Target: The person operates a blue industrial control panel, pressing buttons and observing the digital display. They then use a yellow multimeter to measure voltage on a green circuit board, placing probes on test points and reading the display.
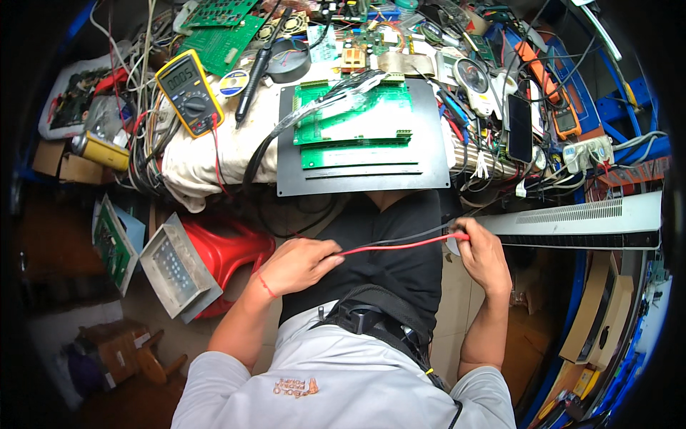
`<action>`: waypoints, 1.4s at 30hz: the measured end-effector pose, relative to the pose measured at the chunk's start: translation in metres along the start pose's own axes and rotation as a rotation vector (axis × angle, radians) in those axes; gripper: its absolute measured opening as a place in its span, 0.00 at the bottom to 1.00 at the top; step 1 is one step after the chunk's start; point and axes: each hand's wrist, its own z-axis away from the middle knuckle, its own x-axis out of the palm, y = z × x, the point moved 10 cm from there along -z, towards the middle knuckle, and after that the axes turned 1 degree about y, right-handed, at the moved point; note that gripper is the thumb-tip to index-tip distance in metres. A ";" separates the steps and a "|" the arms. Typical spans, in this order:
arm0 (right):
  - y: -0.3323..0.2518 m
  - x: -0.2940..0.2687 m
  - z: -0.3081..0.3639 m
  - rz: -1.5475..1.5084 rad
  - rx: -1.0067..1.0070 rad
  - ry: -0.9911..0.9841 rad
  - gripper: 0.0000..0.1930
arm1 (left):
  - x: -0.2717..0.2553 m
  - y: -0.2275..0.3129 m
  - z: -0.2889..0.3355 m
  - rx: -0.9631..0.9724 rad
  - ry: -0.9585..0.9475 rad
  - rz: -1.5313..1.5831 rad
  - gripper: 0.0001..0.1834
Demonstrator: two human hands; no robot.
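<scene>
A red wire [400, 246] and a dark wire [389, 239] run side by side above my lap, held between my hands. My left hand [296, 266] is closed around their left end, with a thin red band at the wrist. At the other end, my right hand [484, 252] pinches them between thumb and fingers. Whatever tips they have are hidden in my grip. Beyond my knees, a dark panel [291, 161] carries green circuit boards [350, 118] on the bench edge. A bundle of dark cables [321, 107] lies across the boards.
A yellow multimeter [189, 93] rests at the bench's left, near a soldering iron [254, 86]. A magnifier [471, 75], a phone [519, 129] and an orange meter [566, 118] crowd the right. A red stool [229, 250] stands left of my legs; a white vented unit [572, 222] juts in from the right.
</scene>
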 end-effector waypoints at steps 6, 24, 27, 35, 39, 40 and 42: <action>0.035 0.049 0.037 0.104 -0.061 -0.463 0.19 | -0.027 -0.021 0.006 -0.049 0.127 0.044 0.15; 0.022 -0.030 -0.188 0.702 -0.049 0.444 0.15 | -0.111 -0.080 0.034 -0.198 0.935 0.296 0.08; 0.027 -0.032 -0.196 0.714 -0.014 0.434 0.18 | -0.121 -0.102 0.054 -0.242 1.005 0.330 0.08; 0.037 -0.056 -0.181 0.548 0.072 0.448 0.19 | -0.224 -0.158 0.112 -0.226 1.244 0.233 0.11; 0.061 -0.071 -0.146 0.085 0.182 0.491 0.21 | -0.307 -0.214 0.113 -0.240 1.319 0.237 0.14; 0.066 -0.072 -0.136 -0.043 0.175 0.514 0.20 | -0.327 -0.222 0.106 -0.303 1.290 0.089 0.14; 0.075 -0.069 -0.115 -0.147 0.189 0.512 0.18 | -0.359 -0.227 0.087 -0.351 1.212 -0.230 0.15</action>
